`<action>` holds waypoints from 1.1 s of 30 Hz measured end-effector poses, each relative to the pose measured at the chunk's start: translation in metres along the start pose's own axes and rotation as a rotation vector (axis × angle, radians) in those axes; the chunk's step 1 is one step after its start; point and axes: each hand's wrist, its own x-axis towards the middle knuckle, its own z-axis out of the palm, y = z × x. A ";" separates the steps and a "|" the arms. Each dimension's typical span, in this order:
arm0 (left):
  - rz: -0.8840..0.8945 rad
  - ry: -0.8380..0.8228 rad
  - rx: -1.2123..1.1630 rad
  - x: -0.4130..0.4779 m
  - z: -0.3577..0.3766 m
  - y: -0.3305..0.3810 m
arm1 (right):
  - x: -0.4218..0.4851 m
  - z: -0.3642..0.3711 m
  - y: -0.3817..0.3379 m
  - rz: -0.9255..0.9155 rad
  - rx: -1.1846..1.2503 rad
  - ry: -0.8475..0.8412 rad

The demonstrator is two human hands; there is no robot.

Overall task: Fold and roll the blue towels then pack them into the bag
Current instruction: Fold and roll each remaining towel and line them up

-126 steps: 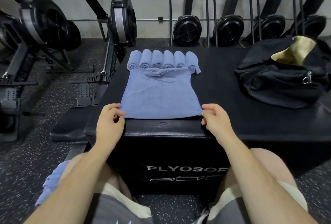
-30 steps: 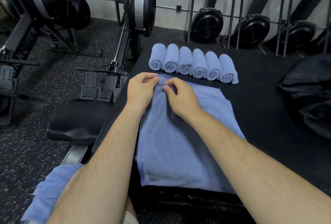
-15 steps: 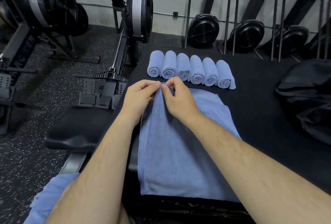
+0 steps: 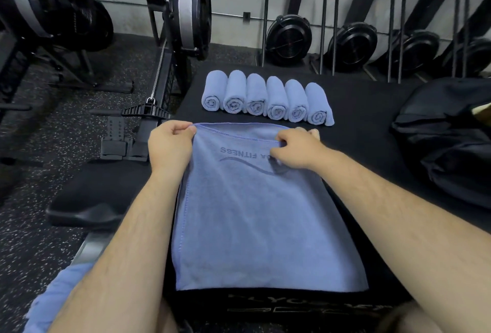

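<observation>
Six rolled towels [image 4: 267,98] sit side by side at 12 o'clock on the black surface [image 4: 366,125], spirals facing the person. Seventh, the flat blue towel [image 4: 255,221], lies folded lengthwise down the middle of the surface, logo side up, near edge at the 6 o'clock lip. More blue cloth [image 4: 57,298] at 7 o'clock, off the surface by the person's leg, so likely more to do. Black bag [image 4: 449,146] at 3 o'clock, nothing packed as far as I can see; its inside isn't visible. Left hand [image 4: 170,146] pinches the flat towel's far-left corner, grip closed on the hem. Right hand [image 4: 297,150] has fingers curled onto the far-right part of the same edge, gripping cloth. Both grips sit on the far edge at about 11 and 1 o'clock, just short of the rolled row. My read: rolling comes next; packing all still ahead.
</observation>
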 end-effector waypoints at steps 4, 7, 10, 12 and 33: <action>-0.018 0.005 0.067 -0.004 0.005 0.006 | -0.002 -0.004 0.036 0.129 -0.012 0.037; -0.061 -0.020 -0.039 -0.009 0.015 0.007 | -0.001 0.007 0.049 0.182 0.214 0.093; -0.036 -0.068 -0.042 -0.018 0.025 0.012 | -0.002 0.014 0.049 0.144 0.430 0.161; -0.003 -0.131 0.006 -0.026 0.032 0.015 | -0.008 0.013 0.042 0.139 0.557 0.209; 0.640 -0.405 0.101 -0.093 0.067 0.031 | -0.077 -0.005 -0.022 0.256 1.369 0.221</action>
